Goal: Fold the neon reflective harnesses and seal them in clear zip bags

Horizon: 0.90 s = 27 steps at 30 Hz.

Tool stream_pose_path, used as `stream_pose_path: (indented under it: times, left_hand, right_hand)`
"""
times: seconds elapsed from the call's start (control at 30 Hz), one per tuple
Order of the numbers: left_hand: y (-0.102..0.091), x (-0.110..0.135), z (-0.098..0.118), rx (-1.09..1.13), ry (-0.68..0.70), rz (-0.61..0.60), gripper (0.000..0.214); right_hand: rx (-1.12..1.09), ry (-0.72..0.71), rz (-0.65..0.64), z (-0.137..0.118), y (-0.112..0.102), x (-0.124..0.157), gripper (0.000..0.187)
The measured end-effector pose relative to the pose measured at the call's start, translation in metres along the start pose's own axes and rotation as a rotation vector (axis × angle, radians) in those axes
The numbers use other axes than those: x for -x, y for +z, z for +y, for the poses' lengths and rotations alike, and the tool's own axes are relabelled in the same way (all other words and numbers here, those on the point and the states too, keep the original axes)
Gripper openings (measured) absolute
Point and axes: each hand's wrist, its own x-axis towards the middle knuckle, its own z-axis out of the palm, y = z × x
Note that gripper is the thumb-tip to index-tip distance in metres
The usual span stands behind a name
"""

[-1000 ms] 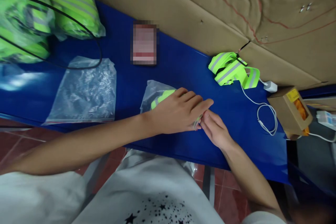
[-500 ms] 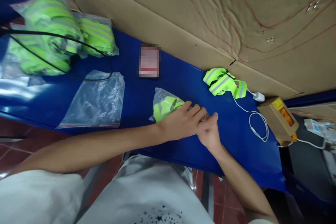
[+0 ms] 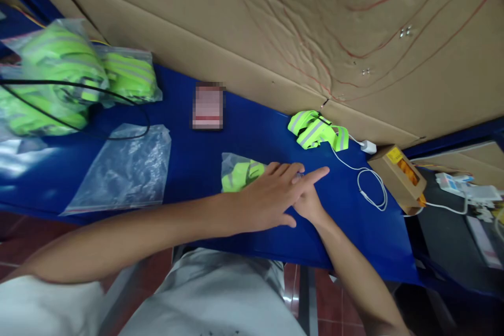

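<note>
A clear zip bag [image 3: 240, 175] with a folded neon yellow-green reflective strap inside lies on the blue table [image 3: 252, 136]. My left hand [image 3: 271, 199] rests palm down across the bag's right part. Its thumb stands apart, the index finger stretches to the right and the other fingers bend over the far side. My right hand [image 3: 309, 203] reaches in from the right beneath the left one, at the bag's right end. The right fingers are hidden under the left hand, so their grip does not show.
Flat clear bag [image 3: 126, 168] lies left; several filled bags [image 3: 59, 68] are piled behind, under a black cable [image 3: 71, 83]. A pixelated item [image 3: 208, 106] is near the cardboard wall [image 3: 177, 37]. A loose reflective strap [image 3: 317, 131], white cable [image 3: 372, 189] and cardboard box [image 3: 397, 178] stand right.
The view has shifted, so the tabletop things sit lower and further left. My left thumb now shows apart from the hand, and its index finger points out to the right.
</note>
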Motion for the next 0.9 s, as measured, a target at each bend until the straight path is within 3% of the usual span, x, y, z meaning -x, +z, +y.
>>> stream_pose_path:
  times: [0.07, 0.13, 0.2, 0.27, 0.3, 0.43, 0.53, 0.63, 0.77, 0.9]
  left_hand:
    - [-0.019, 0.003, -0.016, 0.171, -0.032, -0.056, 0.113]
    - [-0.032, 0.006, -0.038, 0.234, -0.16, -0.078, 0.1]
    - [-0.035, 0.007, -0.059, 0.361, -0.27, -0.172, 0.076]
    - [-0.029, 0.009, -0.074, 0.59, -0.38, -0.227, 0.057]
    - [-0.023, 0.01, -0.078, 0.728, -0.453, -0.199, 0.05]
    - [-0.006, 0.014, -0.076, 1.219, -0.755, 0.067, 0.041]
    - [-0.006, 0.016, -0.067, 1.355, -0.747, 0.01, 0.043]
    - [-0.01, 0.018, -0.063, 1.334, -0.679, -0.065, 0.049]
    - [-0.005, 0.019, -0.064, 1.237, -0.681, 0.112, 0.04]
    - [0.004, 0.017, -0.062, 1.331, -0.721, 0.224, 0.034]
  right_hand:
    - [-0.096, -0.052, -0.121, -0.008, -0.002, -0.002, 0.025]
    - [-0.213, -0.038, -0.232, -0.016, -0.005, -0.002, 0.037]
    - [-0.364, 0.049, -0.252, -0.02, -0.007, -0.001, 0.049]
    - [-0.498, 0.098, -0.183, -0.022, -0.01, 0.0, 0.056]
    - [-0.499, 0.08, -0.116, -0.022, -0.013, 0.001, 0.055]
    - [-0.072, -0.11, 0.106, -0.021, -0.027, -0.005, 0.035]
    - [-0.004, -0.121, 0.07, -0.016, -0.033, -0.009, 0.006]
    - [-0.202, -0.073, -0.033, -0.01, -0.033, -0.007, 0.002]
    - [-0.231, -0.069, -0.039, -0.002, -0.03, 0.001, 0.008]
    - [-0.039, -0.026, 0.059, 0.005, -0.029, 0.003, 0.019]
